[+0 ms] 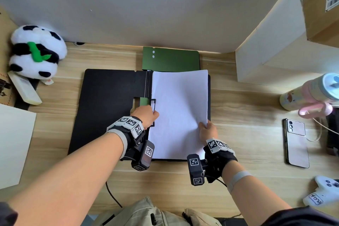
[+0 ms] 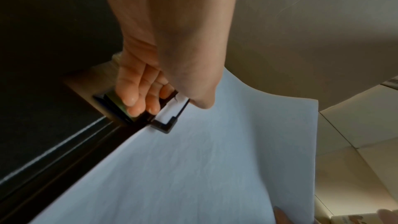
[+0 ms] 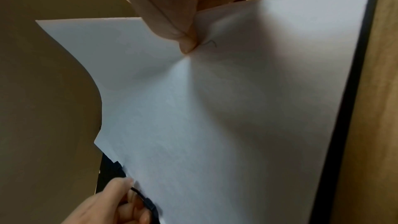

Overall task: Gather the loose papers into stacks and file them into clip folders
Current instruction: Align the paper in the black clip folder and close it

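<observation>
Pinching papers (image 1: 179, 112) between right hand (image 1: 208, 131) fingers (image 3: 187, 43)

The paper stack (image 1: 180, 112) hides most of the black folder's (image 1: 108, 108) right half. The left hand (image 1: 145, 116) covers part of the clip (image 1: 153, 105), and its fingertips are out of sight from the head view. The green folder (image 1: 171, 59) is partly covered by the stack. The cardboard box (image 1: 320, 3) and water bottle (image 1: 311, 93) are cut off at the right edge.

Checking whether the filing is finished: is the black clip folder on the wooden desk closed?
No: the black clip folder lies open flat, with the white paper stack exposed on its right half.
</observation>
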Motion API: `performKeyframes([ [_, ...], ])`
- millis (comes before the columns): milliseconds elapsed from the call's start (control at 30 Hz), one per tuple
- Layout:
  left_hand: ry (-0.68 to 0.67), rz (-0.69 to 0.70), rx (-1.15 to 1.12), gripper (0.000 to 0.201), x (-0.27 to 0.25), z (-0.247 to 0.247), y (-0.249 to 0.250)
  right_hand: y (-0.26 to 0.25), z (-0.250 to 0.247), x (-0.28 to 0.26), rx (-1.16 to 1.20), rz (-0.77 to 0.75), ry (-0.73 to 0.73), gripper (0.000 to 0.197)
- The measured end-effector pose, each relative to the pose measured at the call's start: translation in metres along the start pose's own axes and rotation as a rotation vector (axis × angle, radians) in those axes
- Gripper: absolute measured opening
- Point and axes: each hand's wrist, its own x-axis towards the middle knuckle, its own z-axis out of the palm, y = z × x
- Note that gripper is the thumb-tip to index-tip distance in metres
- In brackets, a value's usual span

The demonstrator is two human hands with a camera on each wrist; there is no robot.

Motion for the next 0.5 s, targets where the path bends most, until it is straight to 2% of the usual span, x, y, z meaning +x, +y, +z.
performKeyframes([
  [200, 0.038, -0.023, 0.04, 0.044, -0.004, -0.002, 0.006, 0.001, -0.001, 0.006, -0.023, -0.005, -0.035, 0.036],
  [300, 0.078, -0.018, -0.001, 0.046, -0.008, 0.002, -0.002, 0.005, 0.002, 0.012, -0.009, -0.054, 0.125, 0.042],
  [400, 0.229, -0.057, -0.188, 0.044, -0.016, 0.004, -0.028, 0.004, 0.002, 0.011, 0.008, -0.125, 0.323, 0.037],
  [467, 0.36, -0.123, -0.27, 0.04, -0.026, 0.003, -0.053, -0.004, 0.007, 0.0, 0.012, -0.199, 0.287, 0.028],
  [500, 0.404, -0.161, -0.289, 0.039, -0.031, 0.003, -0.065, -0.011, 0.013, -0.009, 0.042, -0.226, 0.193, 0.024],
])
